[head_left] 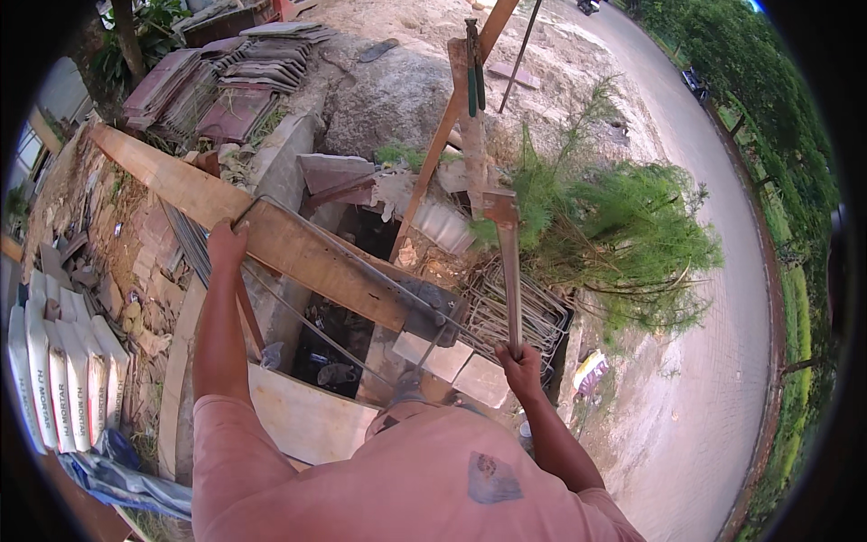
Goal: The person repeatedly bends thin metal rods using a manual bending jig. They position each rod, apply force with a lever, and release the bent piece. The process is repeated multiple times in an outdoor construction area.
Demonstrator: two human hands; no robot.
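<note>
My left hand (228,242) is closed round the bent end of a thin steel rod (343,257), over a long wooden plank (271,242). From there the rod slants down to the right, across a dark plate (432,318) at the plank's near end. My right hand (521,369) grips the lower end of a long metal bar (510,280). That bar stands up away from me and has a rusty, block-like head. Beside it lies a pile of bent steel rods (506,312). Green-handled pincers (475,77) hang on a wooden post (471,144).
Leafy green branches (623,239) spread right of the bar. Below the plank is a dark pit (330,348), with pale blocks (433,354) near it. White bags (68,375) stand at left, stacked roof tiles (208,86) farther back. A paved road (722,271) runs along the right.
</note>
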